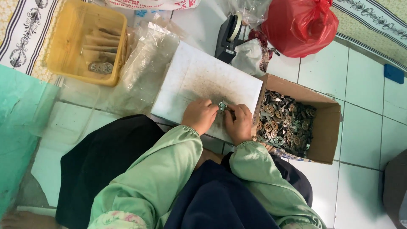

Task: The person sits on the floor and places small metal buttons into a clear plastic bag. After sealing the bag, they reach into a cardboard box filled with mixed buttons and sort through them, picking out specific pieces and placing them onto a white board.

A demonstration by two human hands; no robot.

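Pale tiled floor (364,80), used as a seated work area. At centre, on a white board (203,80) across the lap: a small metal part (222,105), pinched between both hands. Left hand (199,115) closed on its left end, right hand (238,122) closed on its right end, fingertips meeting over it; presumably gripped from both sides for steadiness during fitting. Immediately right of the right hand: an open cardboard box (326,127) heaped with similar metal parts (286,123), probably set within easy reach. Behind the board: a tape dispenser (229,36) and a red plastic bag (301,25). Far left: a yellow tub (63,51) and clear plastic bags (144,68).
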